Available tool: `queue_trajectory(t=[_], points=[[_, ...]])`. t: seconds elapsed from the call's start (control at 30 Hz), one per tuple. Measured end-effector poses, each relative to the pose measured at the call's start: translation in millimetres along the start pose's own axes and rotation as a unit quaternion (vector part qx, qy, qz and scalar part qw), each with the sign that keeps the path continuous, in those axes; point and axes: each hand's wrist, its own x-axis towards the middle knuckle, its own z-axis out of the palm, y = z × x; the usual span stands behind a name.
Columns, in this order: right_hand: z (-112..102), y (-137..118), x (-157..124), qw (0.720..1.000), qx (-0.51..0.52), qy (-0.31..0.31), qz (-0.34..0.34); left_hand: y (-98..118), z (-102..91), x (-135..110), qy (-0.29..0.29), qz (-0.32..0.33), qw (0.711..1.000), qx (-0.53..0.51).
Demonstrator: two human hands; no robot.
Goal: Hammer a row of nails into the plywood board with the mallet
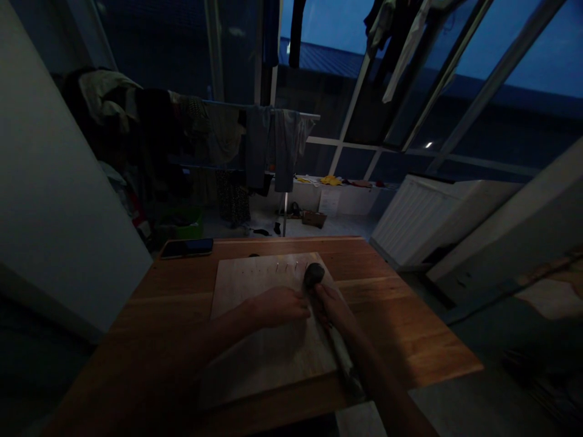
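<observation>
My right hand (pixel 336 309) is wrapped round a hammer (pixel 313 275) close under its dark head. The pale handle runs back along my right forearm toward the table's near edge. Beside it, my left hand (pixel 280 306) is closed above a pale wooden board (pixel 259 361); whatever its fingers may hold is hidden. Along the board's far edge runs a row of several nails (pixel 286 267). Those near the hammer head stand up tall, while the ones to the left show only as small dots.
The board lies on a wooden table (pixel 387 297). A phone (pixel 187 247) rests at its far left corner, and a small dark object (pixel 254 255) sits behind the board. Beyond stand a clothes rack with laundry (pixel 285 145), a green basket (pixel 186 223) and a white ribbed cabinet (pixel 412 212). Light is dim.
</observation>
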Motion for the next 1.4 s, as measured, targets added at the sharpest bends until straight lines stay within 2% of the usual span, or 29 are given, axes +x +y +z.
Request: queue_trajectory(t=[0.1, 0.33, 0.63, 0.97, 1.13, 1.3, 1.4], points=[[0, -2, -2, 1.000, -0.007, 0.018, -0.007, 5, 8.4, -9, 0.005, 0.044, 0.997, 0.058], [1, -4, -2, 1.000, -0.011, 0.020, -0.003, 2, 20.3, -13, 0.070, 0.074, 0.991, 0.082], [2, -5, -3, 1.000, -0.001, 0.019, -0.002, 4, 18.1, -6, 0.089, 0.123, 0.984, 0.095], [1, -1, 1, 1.000, 0.002, 0.029, 0.006, 10, 18.4, 5, 0.095, 0.119, 0.983, 0.100], [2, -4, -1, 0.999, 0.008, 0.029, 0.012, 4, 13.8, 2, 0.089, 0.091, 0.988, 0.092], [2, -7, -3, 0.999, 0.018, 0.018, 0.019, -7, 11.4, -9, 0.066, -0.009, 0.997, 0.036], [2, -5, -1, 0.999, 0.026, 0.015, 0.023, -7, 11.1, -12, 0.057, -0.055, 0.997, 0.007]])
